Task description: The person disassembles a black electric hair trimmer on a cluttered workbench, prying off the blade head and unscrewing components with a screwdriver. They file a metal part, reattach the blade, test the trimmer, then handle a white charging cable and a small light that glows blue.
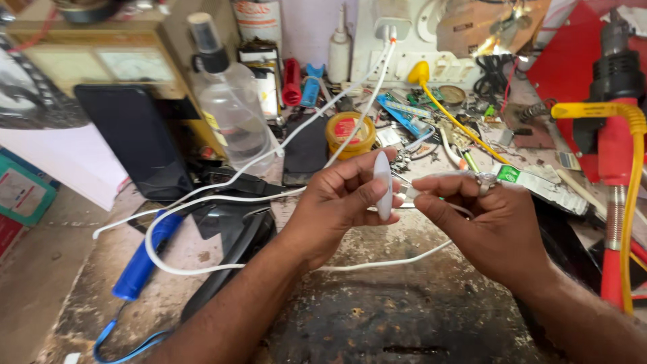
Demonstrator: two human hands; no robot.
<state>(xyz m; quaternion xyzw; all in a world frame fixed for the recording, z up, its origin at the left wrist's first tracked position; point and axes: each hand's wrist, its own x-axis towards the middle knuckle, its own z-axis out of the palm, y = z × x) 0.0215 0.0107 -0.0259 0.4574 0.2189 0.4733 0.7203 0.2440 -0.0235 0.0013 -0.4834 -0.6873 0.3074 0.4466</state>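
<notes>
cluttered workbench [377,317]: left hand [337,202] grips white device [383,185] (upright).

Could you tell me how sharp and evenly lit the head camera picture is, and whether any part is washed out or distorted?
Head view: the left hand, the right hand and the small white device between them are sharp and evenly lit; a bright glare spot burns out near the top; the edges bow, as with the red tool.

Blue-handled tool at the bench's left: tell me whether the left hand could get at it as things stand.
Probably not freely: the left hand grips a small white oval device, and a white cable loops across the blue-handled tool.
</notes>
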